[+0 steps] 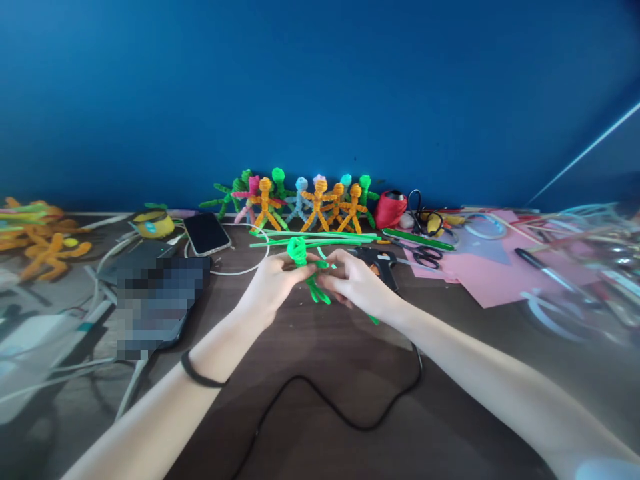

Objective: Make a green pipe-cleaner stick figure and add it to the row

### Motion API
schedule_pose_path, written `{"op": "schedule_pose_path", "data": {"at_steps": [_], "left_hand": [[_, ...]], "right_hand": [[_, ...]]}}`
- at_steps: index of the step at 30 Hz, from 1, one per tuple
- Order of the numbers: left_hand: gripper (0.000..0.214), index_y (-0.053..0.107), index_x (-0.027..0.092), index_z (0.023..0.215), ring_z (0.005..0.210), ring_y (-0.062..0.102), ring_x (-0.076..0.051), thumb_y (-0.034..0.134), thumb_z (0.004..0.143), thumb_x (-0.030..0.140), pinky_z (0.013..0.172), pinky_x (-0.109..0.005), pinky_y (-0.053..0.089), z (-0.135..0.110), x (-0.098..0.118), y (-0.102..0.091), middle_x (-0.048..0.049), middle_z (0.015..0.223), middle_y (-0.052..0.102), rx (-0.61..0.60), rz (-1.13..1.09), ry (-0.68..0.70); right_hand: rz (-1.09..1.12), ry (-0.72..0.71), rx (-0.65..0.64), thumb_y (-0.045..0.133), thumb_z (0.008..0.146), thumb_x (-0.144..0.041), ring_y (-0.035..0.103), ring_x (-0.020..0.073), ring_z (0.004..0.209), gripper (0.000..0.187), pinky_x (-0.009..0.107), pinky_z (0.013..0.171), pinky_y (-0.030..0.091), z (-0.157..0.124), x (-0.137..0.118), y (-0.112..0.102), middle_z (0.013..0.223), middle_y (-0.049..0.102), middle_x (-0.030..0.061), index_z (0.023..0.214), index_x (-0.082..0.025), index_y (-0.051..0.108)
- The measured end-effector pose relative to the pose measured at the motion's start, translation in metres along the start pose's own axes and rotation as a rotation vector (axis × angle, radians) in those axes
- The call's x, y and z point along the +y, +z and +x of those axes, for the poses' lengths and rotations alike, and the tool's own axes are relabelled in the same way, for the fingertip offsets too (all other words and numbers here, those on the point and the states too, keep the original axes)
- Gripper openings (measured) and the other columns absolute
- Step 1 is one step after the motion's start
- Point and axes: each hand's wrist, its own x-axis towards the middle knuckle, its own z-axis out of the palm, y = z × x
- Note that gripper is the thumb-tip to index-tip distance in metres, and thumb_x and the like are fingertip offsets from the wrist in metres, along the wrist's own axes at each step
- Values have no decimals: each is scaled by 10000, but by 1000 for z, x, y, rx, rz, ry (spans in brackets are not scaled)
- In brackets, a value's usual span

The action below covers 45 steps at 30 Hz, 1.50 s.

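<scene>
1. The left hand (280,273) is pinching a green pipe-cleaner doll (297,249) between its thumb and fingers, just under the round head.
2. The right hand (353,280) has its fingers bent in and grips the same doll at its side. A green tip (374,320) pokes out below this hand; I cannot tell what it is joined to.
3. The doll is up in front of the person, over the brown table (300,360), with its legs hanging between the hands.
4. Just behind it lie long green pipe cleaners (320,237).
5. Behind those, orange dolls (320,197) and other colored ones stand by the blue wall (320,87).
6. A black glue gun (385,269) lies beside the right hand, near black scissors (427,257) and pink paper (490,273).
7. A phone (207,235) lies off to the left.
</scene>
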Motion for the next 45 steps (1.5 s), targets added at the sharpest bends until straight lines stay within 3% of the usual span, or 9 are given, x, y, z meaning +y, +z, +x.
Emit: {"op": "schedule_pose_path", "data": {"at_steps": [5,9,12,29,33,38,42,45], "left_hand": [[141,696,183,787,849,613,-161,680,654,226,834,-274,433,-1,4,-3,-2,824,708,-27,39,14],[146,688,189,731,773,602,-148,727,594,221,781,-273,446,0,9,-8,14,743,689,-71,79,5],[138,677,176,659,676,587,-140,752,548,213,732,-284,456,1,12,-11,16,641,659,-116,123,-40],[160,672,163,738,811,624,-204,705,613,258,807,-340,462,-2,15,-11,-20,769,690,-271,261,-68],[174,661,169,770,782,628,-202,691,612,234,777,-344,473,-2,12,-6,-13,772,678,-206,255,-11],[249,635,166,853,797,627,-211,684,623,249,747,-341,480,-1,9,-5,-32,821,683,-170,275,74],[140,659,173,776,752,630,-204,656,654,241,740,-321,473,-2,12,-4,-20,761,697,-193,343,49],[154,674,178,776,755,628,-205,671,625,209,756,-325,466,-4,15,-2,-11,754,701,-179,325,10]], "right_hand": [[-112,-51,-102,539,760,-354,379,54,384,214,186,367,283,3,5,-5,495,446,-59,766,-144,503],[-336,-165,-26,562,744,-329,434,75,536,199,204,500,329,7,7,-12,598,508,-23,713,-133,575],[-423,-187,-13,564,747,-318,421,82,543,194,212,524,321,9,6,-17,564,490,-30,683,-136,583],[-389,-316,67,534,794,-293,535,127,678,173,260,660,409,6,-1,-18,714,611,16,724,-147,593],[-345,-287,78,519,809,-306,522,121,668,188,252,630,399,2,-8,-17,711,600,16,732,-147,580],[-258,-227,61,521,806,-366,432,75,492,237,214,482,339,-3,-15,-14,551,488,-28,700,-154,531],[-216,-160,47,516,811,-335,403,52,389,206,198,411,314,-5,-16,-13,482,446,-53,712,-154,520],[-187,-132,56,503,816,-303,443,55,358,166,198,391,343,-5,-16,-13,512,495,-43,740,-155,510]]}}
